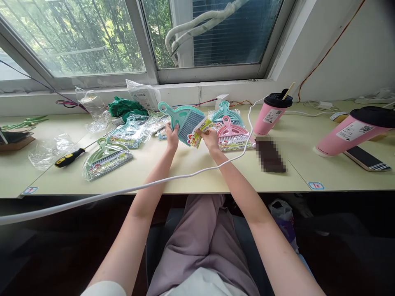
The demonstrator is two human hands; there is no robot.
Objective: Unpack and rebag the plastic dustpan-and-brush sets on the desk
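A teal mini dustpan and brush set (182,115) is held up over the desk, tilted, its handle pointing to the upper left. My left hand (172,137) grips its lower left side, thumb on the front. Across the bristle end lies a yellow and white printed label card (199,133), and my right hand (210,139) pinches its right edge. Just right of that hand lie a pink dustpan set (230,133) and, behind it, another teal set (226,111). A green set in clear wrap (106,158) rests to the left of my left hand.
A white cable (185,176) crosses in front of my forearms. A screwdriver (70,158), crumpled clear plastic (51,150) and more wrapped sets (129,131) lie left. Pink cups (267,119) with black lids, a pixelated dark item (270,155) and a phone (367,158) are right.
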